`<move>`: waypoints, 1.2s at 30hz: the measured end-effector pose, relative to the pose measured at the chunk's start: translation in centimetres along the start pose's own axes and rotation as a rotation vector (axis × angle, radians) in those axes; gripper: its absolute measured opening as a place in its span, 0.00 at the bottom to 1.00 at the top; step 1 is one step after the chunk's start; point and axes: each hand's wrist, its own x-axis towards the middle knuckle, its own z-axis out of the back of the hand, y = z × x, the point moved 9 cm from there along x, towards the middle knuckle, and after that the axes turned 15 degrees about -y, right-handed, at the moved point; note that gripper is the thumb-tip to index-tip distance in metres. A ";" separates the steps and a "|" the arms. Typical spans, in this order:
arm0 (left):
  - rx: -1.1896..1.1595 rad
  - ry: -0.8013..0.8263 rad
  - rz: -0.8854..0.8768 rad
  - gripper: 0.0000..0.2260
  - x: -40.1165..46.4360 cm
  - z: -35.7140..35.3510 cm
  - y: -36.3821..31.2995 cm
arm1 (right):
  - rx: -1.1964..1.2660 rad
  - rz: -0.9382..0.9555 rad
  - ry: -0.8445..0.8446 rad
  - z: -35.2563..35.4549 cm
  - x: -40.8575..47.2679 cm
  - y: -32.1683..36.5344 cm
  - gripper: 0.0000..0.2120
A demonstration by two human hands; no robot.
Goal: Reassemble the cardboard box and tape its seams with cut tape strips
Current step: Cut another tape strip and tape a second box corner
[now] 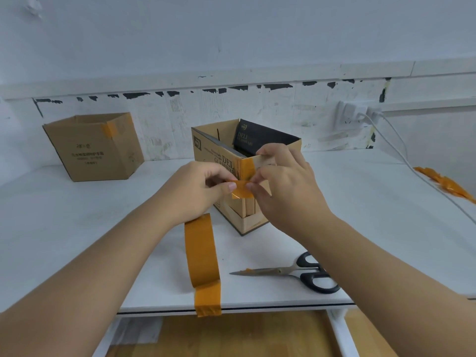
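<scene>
At the table [103,215] centre, cardboard box [231,161] stands upright, one strip across its near corner. Left hand [203,186] and right hand [280,186] pinch a second tape strip [240,190] there; lower seam untaped.

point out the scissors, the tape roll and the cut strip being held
scissors [288,272], head view, on the pivot where blades meet handles
tape roll [201,249], head view, on the roll's outer orange face
cut strip [241,189], head view, on the strip's middle between the fingertips of both hands
</scene>
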 end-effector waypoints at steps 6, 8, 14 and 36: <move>0.058 -0.024 -0.013 0.06 0.2 -0.2 0.3 | -0.049 0.015 -0.014 -0.1 -0.2 0.1 0.09; 0.078 -0.043 -0.017 0.07 0.2 -0.2 0.3 | -0.063 0.012 -0.013 -0.2 -0.2 0.3 0.09; 0.107 -0.083 -0.012 0.07 0.2 -0.2 0.0 | -0.060 -0.002 -0.042 -0.1 -0.3 0.3 0.08; 0.239 -0.173 0.023 0.09 0.8 0.6 0.4 | -0.170 0.008 -0.046 -0.2 0.3 0.7 0.10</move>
